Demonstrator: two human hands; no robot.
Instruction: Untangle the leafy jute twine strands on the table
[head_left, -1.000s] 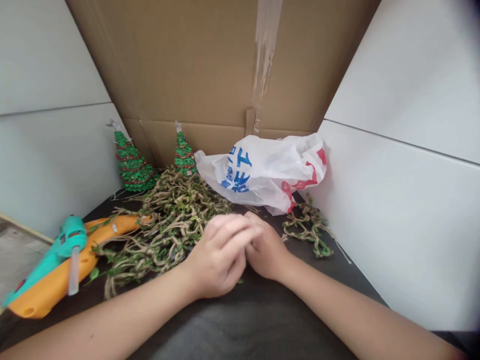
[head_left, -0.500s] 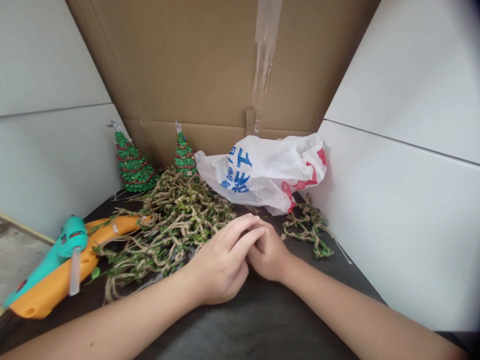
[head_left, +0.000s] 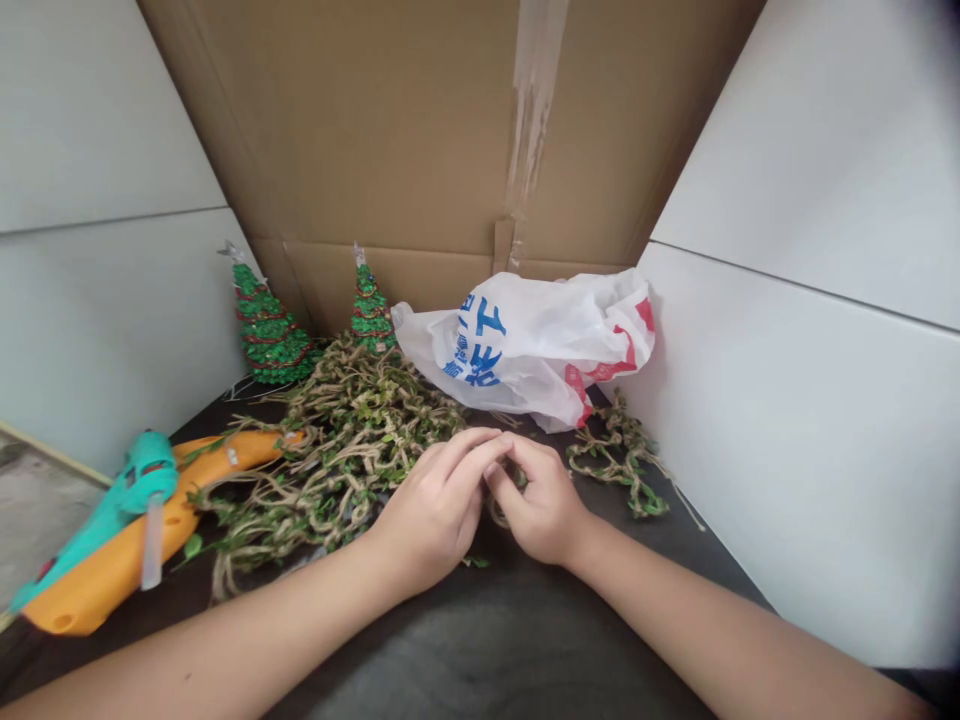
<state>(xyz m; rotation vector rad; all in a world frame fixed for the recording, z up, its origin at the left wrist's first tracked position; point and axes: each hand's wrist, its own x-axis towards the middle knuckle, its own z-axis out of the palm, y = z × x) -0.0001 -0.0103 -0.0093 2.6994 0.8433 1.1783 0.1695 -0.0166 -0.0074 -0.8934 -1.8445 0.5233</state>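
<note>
white plastic bag [head_left: 525,345] behind tangled twine pile [head_left: 360,420], both hands [head_left: 480,500] nearer

Soft, diffuse light of middling strength fills the view, its source out of sight. The right white panel [head_left: 795,420] is brightest, while the cardboard [head_left: 360,120] stays dimmer and browner. Pale streaks of shine mark the clear tape [head_left: 534,100], and a faint grey sheen lies on the bench [head_left: 487,650] toward its near edge. Shadows are soft, deepest between the left hand [head_left: 431,515] and right hand [head_left: 546,510]. Fine detail in the knotted twine [head_left: 360,430] smears slightly. Wide-angle stretching slants the sides; a blurred dark patch shades the upper right corner.
</note>
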